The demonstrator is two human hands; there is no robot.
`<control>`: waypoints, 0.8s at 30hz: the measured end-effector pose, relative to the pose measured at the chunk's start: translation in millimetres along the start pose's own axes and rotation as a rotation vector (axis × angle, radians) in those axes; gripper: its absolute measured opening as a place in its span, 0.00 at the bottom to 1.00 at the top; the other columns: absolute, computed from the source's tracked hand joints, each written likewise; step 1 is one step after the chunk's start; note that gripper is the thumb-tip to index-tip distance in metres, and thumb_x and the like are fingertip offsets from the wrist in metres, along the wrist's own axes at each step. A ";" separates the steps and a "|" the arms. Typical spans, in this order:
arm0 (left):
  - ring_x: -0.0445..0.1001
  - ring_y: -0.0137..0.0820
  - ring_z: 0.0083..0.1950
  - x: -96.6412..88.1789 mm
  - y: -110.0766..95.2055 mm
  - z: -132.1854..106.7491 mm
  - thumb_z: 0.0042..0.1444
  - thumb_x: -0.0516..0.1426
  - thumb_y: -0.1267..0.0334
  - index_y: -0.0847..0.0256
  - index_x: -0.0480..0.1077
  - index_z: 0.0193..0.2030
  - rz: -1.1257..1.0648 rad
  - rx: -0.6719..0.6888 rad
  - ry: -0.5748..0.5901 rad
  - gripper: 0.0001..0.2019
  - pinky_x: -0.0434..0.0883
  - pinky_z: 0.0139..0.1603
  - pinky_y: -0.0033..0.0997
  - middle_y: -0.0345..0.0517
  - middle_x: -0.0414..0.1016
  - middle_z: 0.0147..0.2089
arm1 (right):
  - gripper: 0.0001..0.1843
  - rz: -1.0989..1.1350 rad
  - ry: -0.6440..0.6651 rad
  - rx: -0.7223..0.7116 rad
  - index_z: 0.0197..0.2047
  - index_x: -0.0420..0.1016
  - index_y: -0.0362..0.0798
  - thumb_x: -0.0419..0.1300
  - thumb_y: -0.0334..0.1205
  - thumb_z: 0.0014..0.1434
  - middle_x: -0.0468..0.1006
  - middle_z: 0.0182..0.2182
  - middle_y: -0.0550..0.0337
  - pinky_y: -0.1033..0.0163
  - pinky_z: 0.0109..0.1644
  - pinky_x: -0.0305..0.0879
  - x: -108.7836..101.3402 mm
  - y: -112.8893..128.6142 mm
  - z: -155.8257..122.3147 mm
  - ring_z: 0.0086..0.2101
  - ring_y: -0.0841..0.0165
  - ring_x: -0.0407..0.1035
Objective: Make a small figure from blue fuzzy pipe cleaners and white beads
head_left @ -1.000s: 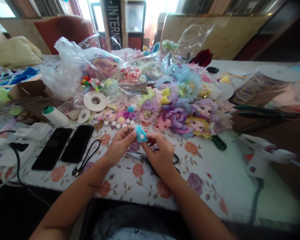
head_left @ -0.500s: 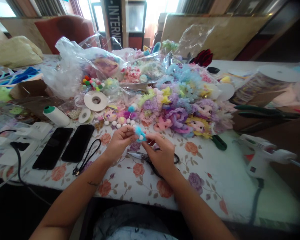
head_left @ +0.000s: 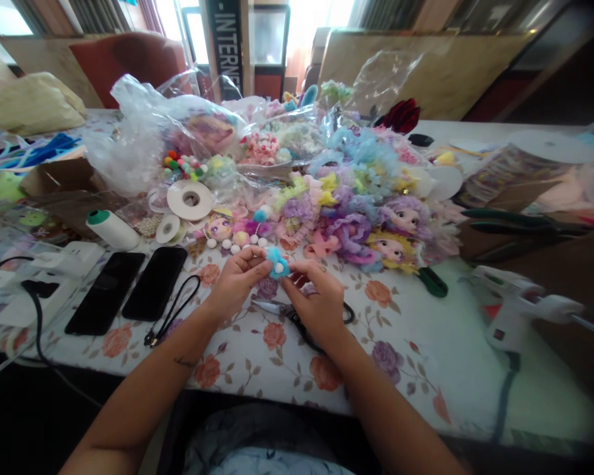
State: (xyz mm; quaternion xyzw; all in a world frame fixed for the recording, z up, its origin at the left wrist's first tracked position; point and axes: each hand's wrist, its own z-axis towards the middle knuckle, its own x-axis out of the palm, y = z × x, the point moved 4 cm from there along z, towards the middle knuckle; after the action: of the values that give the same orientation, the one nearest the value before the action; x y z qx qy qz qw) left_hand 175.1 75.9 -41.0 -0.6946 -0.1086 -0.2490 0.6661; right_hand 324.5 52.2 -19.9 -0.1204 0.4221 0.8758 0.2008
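Between my two hands is a small fuzzy blue flower (head_left: 276,260) with a white centre, held above the table. My left hand (head_left: 238,277) pinches its left side between thumb and fingers. On the other side, my right hand (head_left: 319,297) grips the lower right edge with thumb and forefinger. A pair of scissors (head_left: 282,309) with black handles lies under my right hand, which hides part of it. Just beyond my fingers are doll-face pieces (head_left: 220,227) and white beads (head_left: 235,249).
Two black phones (head_left: 105,293) and a black strap (head_left: 175,310) lie to the left, near a thread spool (head_left: 111,229). A heap of ruffled pastel trims (head_left: 349,231) fills the back. At right stands a white glue gun (head_left: 515,310); green-handled pliers (head_left: 534,223) rest above it.
The blue flower has turned so that its white centre faces me more fully. Both hands keep hold of it and have shifted only slightly.
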 end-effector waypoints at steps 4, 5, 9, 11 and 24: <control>0.77 0.27 0.34 -4.2 3.7 1.0 0.50 0.68 0.62 0.61 0.74 0.36 0.033 0.027 0.008 0.10 0.71 0.40 0.26 0.41 0.80 0.32 | 0.03 0.001 0.010 -0.001 0.37 0.75 0.50 0.62 0.34 0.58 0.77 0.28 0.63 0.65 0.31 0.70 1.8 -0.8 -1.3 0.26 0.71 0.71; 0.77 0.27 0.34 -5.1 4.4 1.3 0.49 0.69 0.63 0.61 0.73 0.35 0.038 0.032 0.003 0.10 0.71 0.40 0.26 0.41 0.80 0.32 | 0.03 0.001 0.010 -0.007 0.37 0.75 0.50 0.62 0.34 0.58 0.77 0.28 0.63 0.65 0.31 0.70 2.1 -1.0 -1.7 0.25 0.71 0.71; 0.77 0.27 0.34 -6.5 4.3 1.9 0.48 0.69 0.64 0.61 0.74 0.37 0.037 0.026 -0.032 0.12 0.71 0.39 0.25 0.40 0.80 0.33 | 0.03 -0.009 0.020 0.005 0.37 0.76 0.51 0.62 0.34 0.58 0.77 0.28 0.64 0.65 0.31 0.70 2.8 -3.3 -2.5 0.25 0.71 0.71; 0.77 0.27 0.34 -5.8 2.3 1.7 0.48 0.69 0.65 0.60 0.74 0.40 0.034 0.014 -0.044 0.13 0.71 0.38 0.25 0.41 0.81 0.34 | 0.04 0.006 0.028 0.029 0.38 0.76 0.51 0.62 0.34 0.57 0.78 0.28 0.64 0.65 0.31 0.71 2.9 -4.7 -2.2 0.24 0.71 0.71; 0.77 0.26 0.34 -6.3 -5.1 3.4 0.43 0.71 0.69 0.62 0.75 0.41 0.061 0.005 -0.016 0.17 0.72 0.36 0.23 0.41 0.81 0.33 | 0.07 0.083 0.081 0.054 0.38 0.78 0.50 0.61 0.30 0.57 0.77 0.30 0.63 0.65 0.33 0.71 6.5 -8.2 -3.0 0.27 0.71 0.71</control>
State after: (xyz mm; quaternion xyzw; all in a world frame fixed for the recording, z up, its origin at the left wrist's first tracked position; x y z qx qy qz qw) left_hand 167.9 80.8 -39.6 -0.6977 -0.0934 -0.2229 0.6744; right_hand 322.6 56.0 -29.9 -0.1326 0.4581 0.8660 0.1501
